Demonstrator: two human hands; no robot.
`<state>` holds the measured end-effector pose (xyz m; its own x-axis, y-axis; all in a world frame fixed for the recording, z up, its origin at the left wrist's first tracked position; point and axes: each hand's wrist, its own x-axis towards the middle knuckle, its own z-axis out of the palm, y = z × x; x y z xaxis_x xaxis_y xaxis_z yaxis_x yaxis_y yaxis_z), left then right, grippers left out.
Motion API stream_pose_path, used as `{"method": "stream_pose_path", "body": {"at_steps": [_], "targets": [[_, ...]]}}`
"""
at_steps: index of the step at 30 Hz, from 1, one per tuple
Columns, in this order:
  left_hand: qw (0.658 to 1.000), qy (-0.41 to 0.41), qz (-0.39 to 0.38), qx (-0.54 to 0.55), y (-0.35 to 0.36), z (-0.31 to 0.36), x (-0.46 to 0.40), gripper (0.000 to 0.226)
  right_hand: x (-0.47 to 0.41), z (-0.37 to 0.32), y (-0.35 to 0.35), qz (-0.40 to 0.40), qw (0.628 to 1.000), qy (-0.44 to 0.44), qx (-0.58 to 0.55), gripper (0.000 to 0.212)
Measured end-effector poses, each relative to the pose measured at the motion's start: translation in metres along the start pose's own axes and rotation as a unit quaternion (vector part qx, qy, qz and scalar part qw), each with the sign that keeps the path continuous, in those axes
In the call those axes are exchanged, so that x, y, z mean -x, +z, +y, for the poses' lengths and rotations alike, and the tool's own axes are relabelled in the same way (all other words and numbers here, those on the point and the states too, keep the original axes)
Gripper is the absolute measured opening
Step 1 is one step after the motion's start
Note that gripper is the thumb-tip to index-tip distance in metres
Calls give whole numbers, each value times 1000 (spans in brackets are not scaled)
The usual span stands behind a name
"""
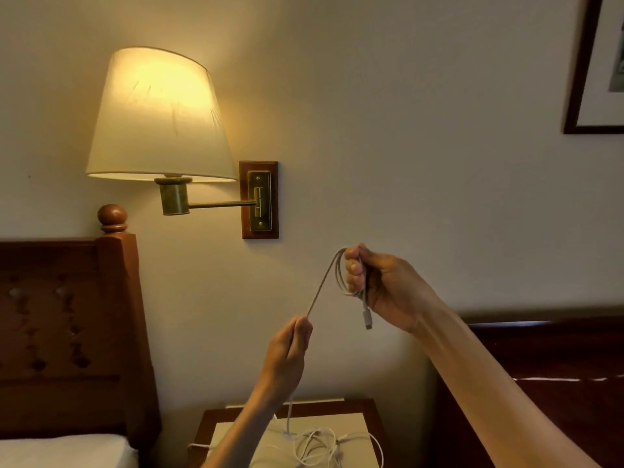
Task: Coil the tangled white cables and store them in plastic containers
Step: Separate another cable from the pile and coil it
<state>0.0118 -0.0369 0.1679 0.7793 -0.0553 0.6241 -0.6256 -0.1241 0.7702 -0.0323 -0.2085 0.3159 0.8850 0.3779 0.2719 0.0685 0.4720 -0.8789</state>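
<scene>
White cable (324, 285) runs taut and slanted between both hands, held up in front of the wall. Its upper end is looped in a small coil gripped by the right hand (378, 285), with the plug (367, 317) hanging below. The left hand (290, 346), lower and nearer the table (368, 408), pinches the strand, whose slack drops to the tangled cables (320, 445) there. Open air surrounds the hands, so another loop should wind freely. No container shows.
</scene>
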Motion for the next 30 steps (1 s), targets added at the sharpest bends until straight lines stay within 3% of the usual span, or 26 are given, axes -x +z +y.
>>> {"method": "stream_pose_path", "body": {"at_steps": [4, 8, 11, 15, 21, 27, 30], "targets": [[992, -113, -56, -17, 8, -14, 26, 38, -6, -12, -5, 26, 998, -43, -28, 32], [954, -60, -265, -127, 8, 17, 31, 33, -15, 3, -9, 67, 988, -63, 127, 31], [938, -15, -323, -127, -4, 51, 21, 34, -19, 23, -16, 75, 974, -68, 201, 29], [956, 73, -262, -110, -28, 74, 10, 36, -19, 41, -24, 61, 955, -59, 283, 30], [955, 129, -236, -127, -41, 87, -10, 29, -7, 60, -15, 17, 933, -36, 359, 33], [971, 162, -94, -151, -47, 81, -29, 30, 2, 71, -9, -25, 956, 0, 292, 38], [975, 147, -61, -154, -48, 71, -39, 29, 1, 70, -6, -19, 962, 1, 272, 40]]}}
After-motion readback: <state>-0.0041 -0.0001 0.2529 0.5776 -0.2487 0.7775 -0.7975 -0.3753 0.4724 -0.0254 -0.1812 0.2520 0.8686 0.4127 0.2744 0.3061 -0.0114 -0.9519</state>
